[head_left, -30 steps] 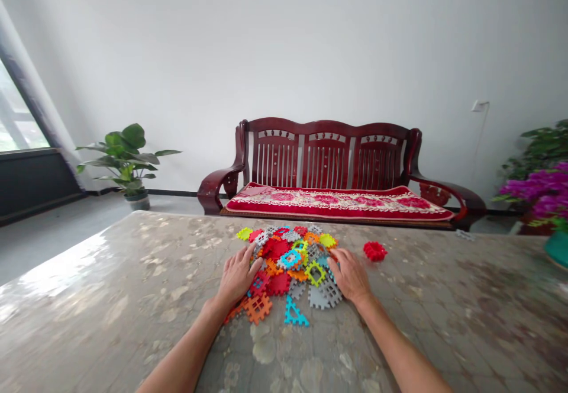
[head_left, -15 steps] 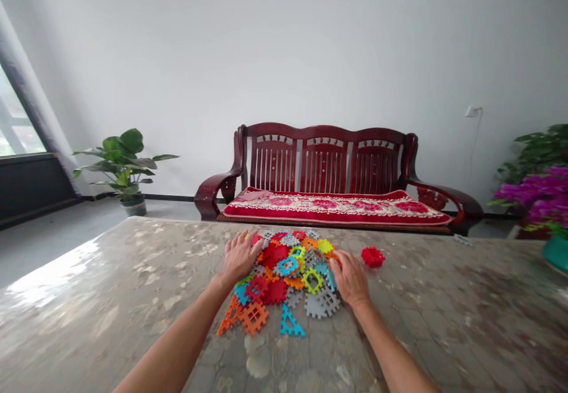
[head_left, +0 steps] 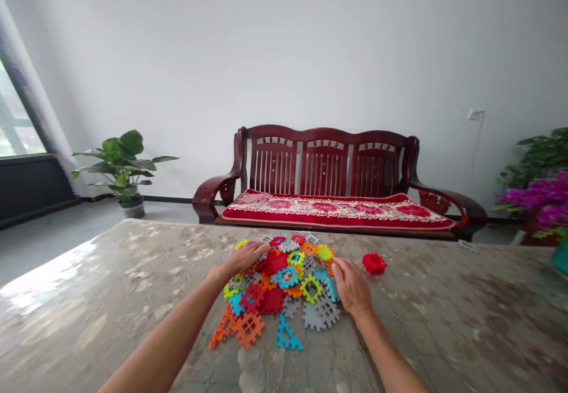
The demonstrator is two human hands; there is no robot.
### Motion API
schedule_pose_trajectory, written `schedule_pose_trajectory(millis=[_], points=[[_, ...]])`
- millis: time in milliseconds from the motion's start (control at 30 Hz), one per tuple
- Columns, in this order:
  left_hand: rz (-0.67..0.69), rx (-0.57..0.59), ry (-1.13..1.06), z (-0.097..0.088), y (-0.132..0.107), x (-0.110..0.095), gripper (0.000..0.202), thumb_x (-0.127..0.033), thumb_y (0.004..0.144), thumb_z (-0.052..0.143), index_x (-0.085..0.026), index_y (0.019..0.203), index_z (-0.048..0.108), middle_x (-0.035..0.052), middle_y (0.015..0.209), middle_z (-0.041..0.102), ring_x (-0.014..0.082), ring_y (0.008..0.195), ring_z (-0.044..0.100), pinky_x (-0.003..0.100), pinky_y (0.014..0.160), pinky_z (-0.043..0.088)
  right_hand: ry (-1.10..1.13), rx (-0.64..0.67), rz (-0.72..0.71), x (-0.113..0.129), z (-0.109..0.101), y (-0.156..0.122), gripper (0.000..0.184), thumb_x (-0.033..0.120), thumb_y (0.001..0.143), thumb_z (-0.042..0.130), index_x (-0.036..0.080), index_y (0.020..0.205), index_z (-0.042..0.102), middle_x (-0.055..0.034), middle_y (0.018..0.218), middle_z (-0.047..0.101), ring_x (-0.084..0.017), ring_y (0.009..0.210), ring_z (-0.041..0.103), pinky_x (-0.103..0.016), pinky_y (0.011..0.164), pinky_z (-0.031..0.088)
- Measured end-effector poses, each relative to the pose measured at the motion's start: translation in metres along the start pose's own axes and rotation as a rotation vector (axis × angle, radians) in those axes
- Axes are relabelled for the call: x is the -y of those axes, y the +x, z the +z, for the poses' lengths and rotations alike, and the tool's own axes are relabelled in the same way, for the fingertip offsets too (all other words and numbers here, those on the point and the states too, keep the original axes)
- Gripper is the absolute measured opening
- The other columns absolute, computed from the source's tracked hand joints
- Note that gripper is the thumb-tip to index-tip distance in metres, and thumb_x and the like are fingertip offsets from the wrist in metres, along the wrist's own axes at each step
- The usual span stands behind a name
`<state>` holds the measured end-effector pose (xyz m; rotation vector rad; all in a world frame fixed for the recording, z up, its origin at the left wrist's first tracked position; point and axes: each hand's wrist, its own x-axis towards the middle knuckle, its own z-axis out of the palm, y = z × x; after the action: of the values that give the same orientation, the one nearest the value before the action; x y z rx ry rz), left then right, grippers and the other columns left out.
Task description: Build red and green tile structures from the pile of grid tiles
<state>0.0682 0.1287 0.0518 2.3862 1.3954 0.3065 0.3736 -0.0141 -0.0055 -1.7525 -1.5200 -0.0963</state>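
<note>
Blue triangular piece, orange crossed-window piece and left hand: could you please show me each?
Blue triangular piece [head_left: 289, 344], head view: its lower bar.
Orange crossed-window piece [head_left: 248, 327], head view: crossing of its bars.
Left hand [head_left: 246, 255], head view: back of the hand.

Smooth plastic tiles [head_left: 271, 301]; glossy wooden bench [head_left: 325, 168].

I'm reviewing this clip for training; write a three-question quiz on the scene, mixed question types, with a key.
1. True or false: the red ring lies apart from the pile of toothed pieces.
2. Which hand is nearer the red ring?
A) left hand
B) right hand
3. Fill in the colour: the flowers at the picture's right edge are ____.

Key: 1. True. 2. B. 3. Purple.
</note>
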Motion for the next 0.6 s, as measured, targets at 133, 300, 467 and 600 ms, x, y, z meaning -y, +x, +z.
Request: schedule_pose_trajectory(millis=[133,300,467,600], points=[[-0.019,-0.089,0.102,-0.007,0.013,-0.025,0.06,-0.059,0.094,0.023,-0.029,0.121,0.067,0.0054,0.136,0.062,0.0285,0.13,0.05,0.046,0.111,0.033,0.045,-0.017,0.007,-0.001,0.0,0.001,0.044,0.044,0.096,0.034,0.019,0.11,0.068,-0.0094,0.114,0.07,-0.022,0.11,0.061,-0.037,0.101,0.043],[0.093,-0.089,0.16,0.008,0.043,-0.081,0.057,-0.055,0.097,0.022,-0.029,0.129,0.062,0.0055,0.14,0.059,0.0304,0.135,0.044,0.053,0.113,0.026,0.058,-0.044,0.017,0.001,0.001,0.0,0.045,0.045,0.096,0.034,0.018,0.11,0.068,-0.0104,0.113,0.069,-0.023,0.109,0.061,-0.038,0.101,0.043],[0.189,0.071,0.201,0.036,0.079,-0.119,0.048,-0.054,0.094,0.034,-0.036,0.133,0.057,0.0059,0.148,0.051,0.034,0.134,0.045,0.063,0.11,0.024,0.07,-0.073,0.035,0.0,0.003,0.0,0.048,0.046,0.096,0.032,0.018,0.115,0.066,-0.0117,0.116,0.069,-0.025,0.111,0.06,-0.04,0.1,0.044],[0.175,0.147,0.202,0.051,0.102,-0.134,0.056,-0.061,0.093,0.029,-0.033,0.133,0.058,0.0098,0.145,0.054,0.0346,0.132,0.048,0.061,0.109,0.029,0.075,-0.101,0.061,-0.004,0.006,0.0,0.051,0.047,0.096,0.031,0.016,0.123,0.062,-0.0139,0.12,0.067,-0.025,0.115,0.059,-0.039,0.1,0.044]])
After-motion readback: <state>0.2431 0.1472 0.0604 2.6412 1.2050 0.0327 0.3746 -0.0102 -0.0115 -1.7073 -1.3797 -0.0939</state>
